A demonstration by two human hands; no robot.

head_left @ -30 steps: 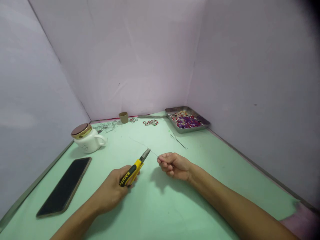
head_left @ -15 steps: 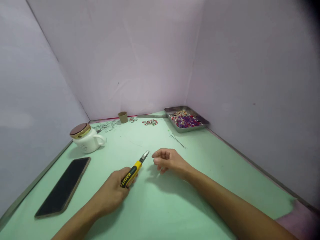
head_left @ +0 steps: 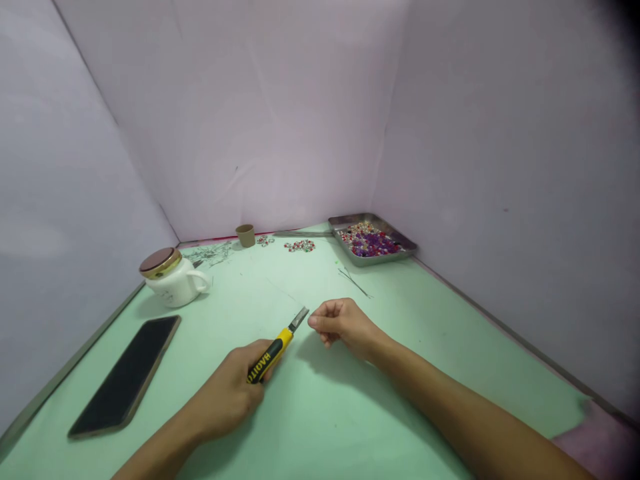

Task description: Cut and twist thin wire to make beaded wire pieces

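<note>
My left hand point(head_left: 237, 383) is wrapped round the yellow-and-black handle of pliers point(head_left: 273, 353), seen edge-on with lettering on the grip. Their short metal jaws point up and to the right, the tip almost touching the fingers of my right hand point(head_left: 345, 325). Thumb and forefinger of that hand are pinched together just right of the jaws. A very thin wire point(head_left: 283, 289) runs from near the jaw tip up and to the left, above the green tabletop point(head_left: 280, 427). Whether the right fingertips hold its end is too fine to make out.
A lidded white mug point(head_left: 175, 283) and a phone point(head_left: 127, 373) are on the left. Toward the back are a small tan cup point(head_left: 245, 235), red-and-clear beads point(head_left: 300, 246) and wire scraps point(head_left: 210, 253). A metal tray point(head_left: 380, 259) of colourful beads is at back right, near loose wires point(head_left: 355, 283).
My left hand has brought the pliers slightly right, so the tip is now close to the right fingers. The right thumb and forefinger have closed into a pinch.
</note>
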